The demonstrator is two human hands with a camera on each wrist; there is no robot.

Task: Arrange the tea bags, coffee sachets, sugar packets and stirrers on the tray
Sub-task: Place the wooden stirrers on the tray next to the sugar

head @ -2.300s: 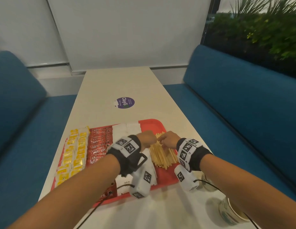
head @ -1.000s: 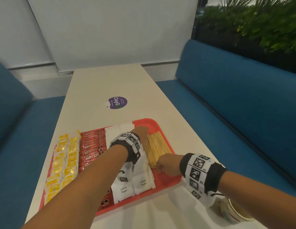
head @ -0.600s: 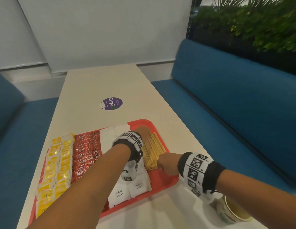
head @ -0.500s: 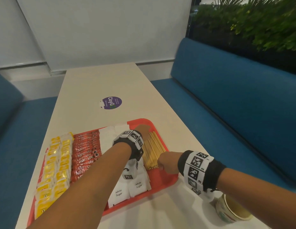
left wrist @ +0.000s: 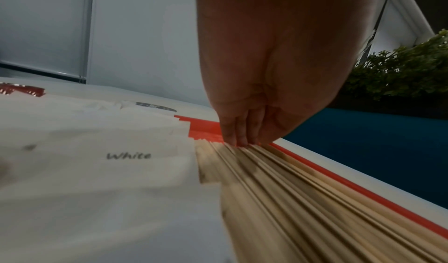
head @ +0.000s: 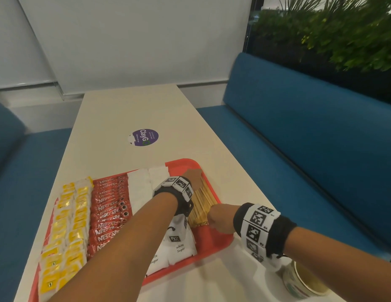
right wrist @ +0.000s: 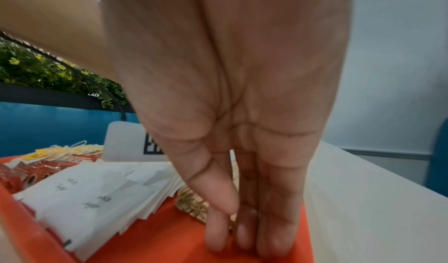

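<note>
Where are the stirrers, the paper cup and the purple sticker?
stirrers [head: 203, 205], head view, middle of the wooden bundle on the tray.
paper cup [head: 308, 282], head view, its near inner wall, by the right wrist.
purple sticker [head: 143, 137], head view, its centre, on the table.

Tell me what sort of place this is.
Probably a café or canteen booth: blue padded bench seats flank a long pale table bearing a red serving tray and a paper cup.

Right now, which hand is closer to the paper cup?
Right. The right hand is at the stirrers' near end, its wrist just above the paper cup; the left hand presses their far end.
</note>
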